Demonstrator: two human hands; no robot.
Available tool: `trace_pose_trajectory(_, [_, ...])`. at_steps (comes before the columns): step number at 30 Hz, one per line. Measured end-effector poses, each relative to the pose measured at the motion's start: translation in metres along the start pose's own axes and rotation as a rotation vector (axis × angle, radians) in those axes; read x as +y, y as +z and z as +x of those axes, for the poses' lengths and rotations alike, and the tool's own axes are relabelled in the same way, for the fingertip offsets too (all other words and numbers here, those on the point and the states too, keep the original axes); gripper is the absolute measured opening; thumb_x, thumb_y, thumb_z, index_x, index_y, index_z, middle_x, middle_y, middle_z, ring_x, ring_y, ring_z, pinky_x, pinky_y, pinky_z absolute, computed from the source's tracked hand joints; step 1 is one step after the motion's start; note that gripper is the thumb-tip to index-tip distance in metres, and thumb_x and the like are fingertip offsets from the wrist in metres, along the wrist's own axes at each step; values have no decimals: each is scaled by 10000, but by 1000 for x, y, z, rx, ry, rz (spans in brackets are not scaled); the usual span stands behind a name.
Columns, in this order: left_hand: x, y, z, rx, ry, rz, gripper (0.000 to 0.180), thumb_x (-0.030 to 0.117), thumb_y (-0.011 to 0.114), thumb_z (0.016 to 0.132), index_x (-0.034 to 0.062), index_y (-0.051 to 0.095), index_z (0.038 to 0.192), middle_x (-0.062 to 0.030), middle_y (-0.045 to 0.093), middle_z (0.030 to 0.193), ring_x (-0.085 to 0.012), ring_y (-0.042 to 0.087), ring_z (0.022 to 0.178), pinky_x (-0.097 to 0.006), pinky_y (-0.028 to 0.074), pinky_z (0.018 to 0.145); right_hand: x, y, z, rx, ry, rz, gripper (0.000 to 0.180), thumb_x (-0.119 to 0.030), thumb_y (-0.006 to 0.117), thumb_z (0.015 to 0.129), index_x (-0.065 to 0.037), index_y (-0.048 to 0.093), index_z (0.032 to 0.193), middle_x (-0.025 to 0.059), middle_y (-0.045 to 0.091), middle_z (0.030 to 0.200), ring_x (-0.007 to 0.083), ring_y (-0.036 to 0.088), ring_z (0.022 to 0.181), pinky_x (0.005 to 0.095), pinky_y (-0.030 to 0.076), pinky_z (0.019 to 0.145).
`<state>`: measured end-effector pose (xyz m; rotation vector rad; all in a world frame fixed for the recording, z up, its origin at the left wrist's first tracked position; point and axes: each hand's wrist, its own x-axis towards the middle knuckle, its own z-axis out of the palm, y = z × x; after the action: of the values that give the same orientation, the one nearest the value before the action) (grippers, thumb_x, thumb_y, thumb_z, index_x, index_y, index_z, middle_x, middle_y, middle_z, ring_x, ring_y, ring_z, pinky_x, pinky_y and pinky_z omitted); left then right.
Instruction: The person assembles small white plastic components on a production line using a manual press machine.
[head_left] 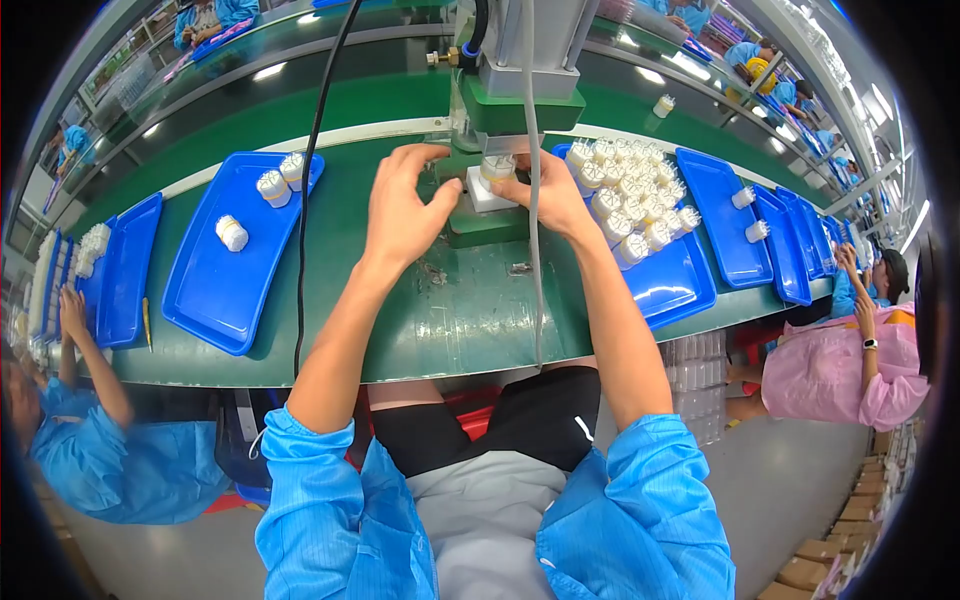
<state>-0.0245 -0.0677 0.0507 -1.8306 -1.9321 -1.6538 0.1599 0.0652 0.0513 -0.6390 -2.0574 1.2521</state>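
Note:
Under the head of a bench press [527, 105], a small white and cream cylindrical part [495, 168] stands upright on a white block [487, 197]. My right hand [552, 198] has its thumb and fingers closed on that part from the right side; a grey cable passes in front of the hand. My left hand [408, 205] is just left of the block, thumb and fingers curved apart with nothing between them. The press's green base [485, 232] lies below the block.
Blue trays flank me: the left tray [200, 290] carries a few white parts, the right tray [670, 290] a crowd of them. A black cable [303, 220] and a grey cable [538, 270] hang before the bench [440, 345]. Co-workers sit on both sides.

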Motion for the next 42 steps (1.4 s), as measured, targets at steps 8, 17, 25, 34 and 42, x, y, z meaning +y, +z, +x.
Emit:
trace_pose_trajectory(8, [-13, 53, 16, -175, -147, -316, 618, 315, 812, 764, -15, 621, 1251, -197, 622, 1213, -325, 592, 1149, -409, 501, 949, 7, 14, -37, 276, -172, 38, 631, -205, 750, 791, -31, 539, 1360, 121, 614, 1289, 233, 562, 1231, 411, 413, 1061])
trace_pose_trajectory(17, [-8, 71, 13, -94, -171, -283, 460, 311, 821, 756, -51, 678, 1001, -187, 658, 942, -292, 595, 905, -393, 495, 786, 21, 9, -67, 385, -139, 71, 448, -108, 706, 829, -27, 618, 1260, 92, 633, 1237, 218, 592, 1171, 368, 451, 998])
trace_pose_trajectory(25, [-31, 71, 20, -201, -120, -412, 478, 330, 807, 765, -59, 664, 1002, -171, 632, 934, -271, 572, 903, -374, 481, 786, 24, 11, -69, 375, -117, 106, 392, -75, 683, 865, 8, 623, 1244, 102, 639, 1228, 197, 587, 1157, 345, 478, 974])
trace_pose_trajectory(34, [-28, 79, 10, -93, -151, -380, 480, 306, 831, 743, -43, 670, 1030, -169, 634, 925, -274, 597, 857, -373, 487, 773, 26, 12, -70, 406, -125, 149, 361, -79, 697, 845, -11, 646, 1195, 82, 637, 1188, 202, 604, 1125, 337, 480, 913])
trace_pose_trajectory(42, [-27, 77, 1, -64, -154, -371, 385, 276, 824, 760, -16, 707, 981, -141, 654, 887, -267, 603, 841, -371, 483, 766, 26, 14, -71, 408, -109, 150, 348, -64, 673, 876, 15, 632, 1212, 97, 648, 1193, 187, 598, 1125, 336, 493, 940])
